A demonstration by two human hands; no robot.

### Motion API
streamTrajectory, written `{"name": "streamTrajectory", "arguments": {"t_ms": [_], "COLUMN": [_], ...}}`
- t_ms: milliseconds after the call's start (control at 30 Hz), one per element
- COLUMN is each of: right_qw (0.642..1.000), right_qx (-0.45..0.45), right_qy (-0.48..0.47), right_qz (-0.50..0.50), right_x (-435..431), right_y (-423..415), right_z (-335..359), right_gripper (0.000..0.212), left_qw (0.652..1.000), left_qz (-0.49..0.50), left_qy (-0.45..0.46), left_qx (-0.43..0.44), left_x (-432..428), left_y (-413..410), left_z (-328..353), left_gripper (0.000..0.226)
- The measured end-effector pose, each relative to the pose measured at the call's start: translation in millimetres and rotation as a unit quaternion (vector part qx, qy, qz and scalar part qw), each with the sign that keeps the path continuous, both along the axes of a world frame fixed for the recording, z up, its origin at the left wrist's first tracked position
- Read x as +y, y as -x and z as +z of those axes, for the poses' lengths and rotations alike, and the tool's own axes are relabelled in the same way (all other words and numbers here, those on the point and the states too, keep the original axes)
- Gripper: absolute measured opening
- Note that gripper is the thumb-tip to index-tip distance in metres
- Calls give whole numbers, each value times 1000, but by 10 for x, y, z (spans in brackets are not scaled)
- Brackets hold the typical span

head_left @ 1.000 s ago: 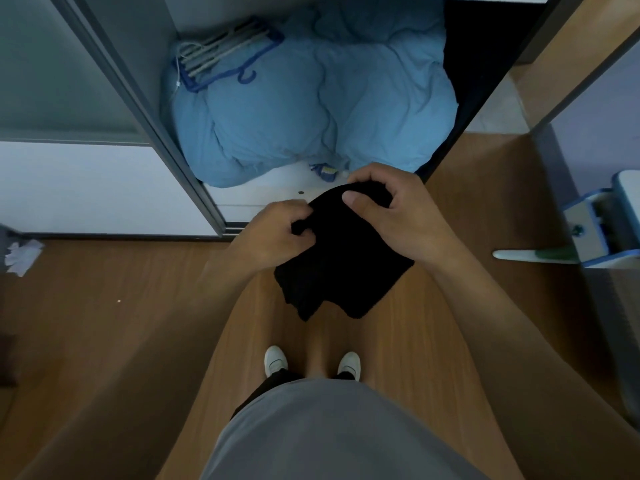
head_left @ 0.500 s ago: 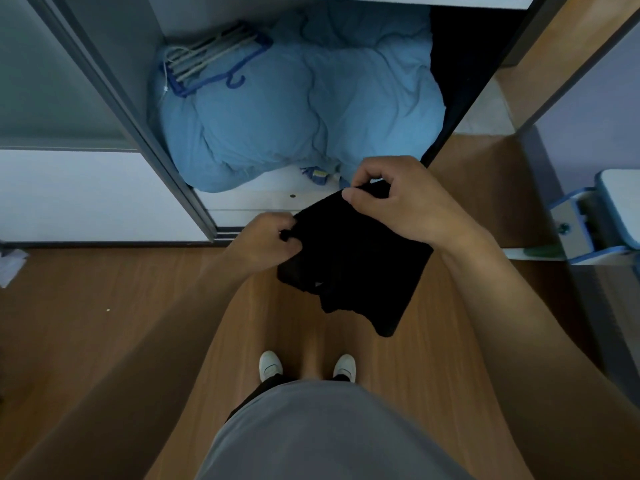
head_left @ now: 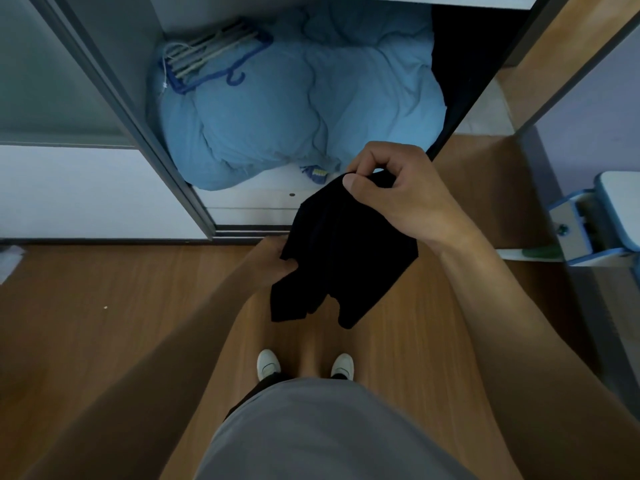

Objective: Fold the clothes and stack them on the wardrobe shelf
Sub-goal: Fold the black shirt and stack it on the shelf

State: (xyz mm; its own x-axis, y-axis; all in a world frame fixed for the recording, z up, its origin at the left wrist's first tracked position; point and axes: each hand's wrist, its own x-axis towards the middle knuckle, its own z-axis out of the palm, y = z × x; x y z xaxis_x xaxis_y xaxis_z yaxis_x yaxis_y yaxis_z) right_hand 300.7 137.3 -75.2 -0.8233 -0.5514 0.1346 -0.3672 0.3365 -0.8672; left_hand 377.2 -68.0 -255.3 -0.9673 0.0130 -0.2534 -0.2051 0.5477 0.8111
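At frame centre, right hand (head_left: 401, 197) pinches and left hand (head_left: 272, 259) grips the black garment (head_left: 346, 268): seemingly light, limp, best held by corners

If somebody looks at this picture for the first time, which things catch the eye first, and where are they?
A black garment hangs in the middle, above the wooden floor: the right hand pinches its top edge and the left hand grips its left side. Behind it, a light blue duvet fills the bottom of the open wardrobe, with a bundle of hangers lying on its upper left.
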Motion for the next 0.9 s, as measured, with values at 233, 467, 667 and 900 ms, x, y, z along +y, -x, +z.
{"name": "streamTrajectory", "arguments": {"t_ms": [233, 467, 667, 900], "right_qw": [996, 964, 864, 939], "right_qx": [-17, -116, -109, -124], "right_qy": [-68, -213, -470, -321], "right_qz": [59, 110, 140, 25], "right_x": [79, 121, 40, -42], "right_y": [30, 117, 179, 149], "right_z": [39, -131, -304, -473], "right_gripper": [20, 28, 23, 23], "left_qw": [989, 959, 921, 920], "left_qz": [126, 278, 384, 383], "left_qy": [59, 50, -59, -73], "left_qx": [-53, -1, -13, 24], "left_x": [-232, -576, -706, -797], "left_y": [-148, -237, -211, -190], "left_z": [-320, -275, -182, -43], "left_gripper": [26, 31, 42, 37]}}
